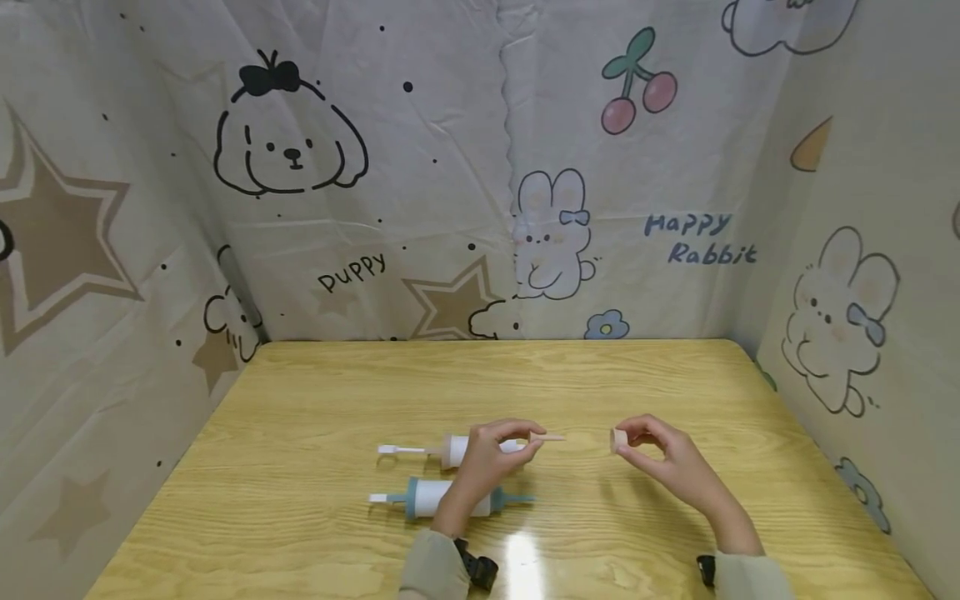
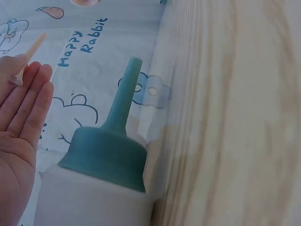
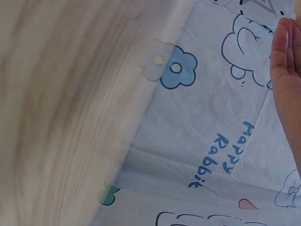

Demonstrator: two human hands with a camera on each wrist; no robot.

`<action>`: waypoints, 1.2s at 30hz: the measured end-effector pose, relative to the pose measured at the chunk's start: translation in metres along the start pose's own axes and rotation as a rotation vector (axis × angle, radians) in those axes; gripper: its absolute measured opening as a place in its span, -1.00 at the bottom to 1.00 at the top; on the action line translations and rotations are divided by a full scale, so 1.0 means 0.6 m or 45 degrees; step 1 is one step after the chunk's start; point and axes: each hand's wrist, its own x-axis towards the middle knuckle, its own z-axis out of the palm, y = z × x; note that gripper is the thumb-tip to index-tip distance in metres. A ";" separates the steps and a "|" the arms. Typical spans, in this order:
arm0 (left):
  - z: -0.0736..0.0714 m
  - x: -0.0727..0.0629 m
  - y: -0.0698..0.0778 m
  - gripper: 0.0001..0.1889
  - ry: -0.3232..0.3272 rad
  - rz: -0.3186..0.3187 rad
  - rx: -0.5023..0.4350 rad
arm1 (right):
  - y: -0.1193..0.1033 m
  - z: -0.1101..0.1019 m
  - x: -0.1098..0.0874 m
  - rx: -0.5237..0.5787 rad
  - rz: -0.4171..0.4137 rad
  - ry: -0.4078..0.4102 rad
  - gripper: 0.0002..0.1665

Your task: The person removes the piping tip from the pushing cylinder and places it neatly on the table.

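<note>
My left hand [image 1: 491, 457] pinches a small beige tapered nozzle [image 1: 553, 437] between thumb and fingertips, its thin end pointing right. In the left wrist view that nozzle [image 2: 35, 47] stands out past the fingertips. A short beige ring-shaped cap [image 1: 618, 442] is pinched by my right hand [image 1: 672, 460], apart from the nozzle. Under the left hand lies a white bottle [image 1: 459, 451] with a beige collar, partly hidden. Nearer me a second white bottle [image 1: 431, 498] with teal ends lies on its side, the left forearm crossing over it. Its teal nozzle [image 2: 124, 96] shows large in the left wrist view.
The wood-grain table [image 1: 315, 400] holds both bottles left of its middle. White-tipped stems [image 1: 386, 498] stick out at their left ends. A printed cloth [image 1: 420, 167] hangs behind the table and along both sides.
</note>
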 end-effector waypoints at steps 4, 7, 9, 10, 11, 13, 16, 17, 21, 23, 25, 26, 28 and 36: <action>0.006 0.002 -0.002 -0.87 0.000 0.014 0.007 | 0.006 -0.007 -0.008 -0.037 0.046 0.001 -0.73; 0.011 0.003 -0.004 -0.87 -0.009 0.023 0.021 | 0.010 -0.012 -0.012 -0.065 0.081 0.000 -0.73; 0.013 0.004 -0.006 -0.87 -0.014 0.033 0.030 | 0.012 -0.015 -0.014 -0.066 0.094 0.001 -0.72; 0.014 0.004 -0.006 -0.87 -0.015 0.038 0.031 | 0.012 -0.016 -0.014 -0.066 0.097 -0.002 -0.72; 0.015 0.005 -0.006 -0.86 -0.015 0.044 0.034 | 0.013 -0.016 -0.014 -0.067 0.098 -0.003 -0.72; 0.017 0.006 -0.006 -0.86 -0.013 0.052 0.032 | 0.012 -0.017 -0.014 -0.059 0.094 -0.003 -0.71; 0.020 0.007 -0.006 -0.86 -0.015 0.054 0.025 | 0.012 -0.017 -0.014 -0.053 0.089 -0.002 -0.71; 0.020 0.007 -0.006 -0.86 -0.016 0.053 0.022 | 0.012 -0.017 -0.014 -0.053 0.085 -0.004 -0.72; 0.024 0.008 -0.004 -0.86 -0.022 0.055 0.010 | 0.015 -0.016 -0.012 -0.066 0.071 -0.010 -0.72; 0.023 0.008 -0.003 -0.87 -0.020 0.062 0.010 | 0.017 -0.014 -0.009 -0.078 0.077 -0.019 -0.73; 0.024 0.008 -0.003 -0.87 -0.015 0.074 0.013 | 0.019 -0.013 -0.007 -0.103 0.093 -0.031 -0.72; 0.024 0.008 -0.004 -0.87 -0.013 0.081 0.014 | 0.020 -0.013 -0.006 -0.118 0.102 -0.036 -0.72; 0.025 0.008 -0.004 -0.87 -0.010 0.091 0.022 | 0.023 -0.012 -0.005 -0.149 0.122 -0.051 -0.71; 0.025 0.008 -0.004 -0.86 -0.023 0.055 0.013 | 0.031 -0.007 0.008 -0.191 0.168 -0.152 -0.74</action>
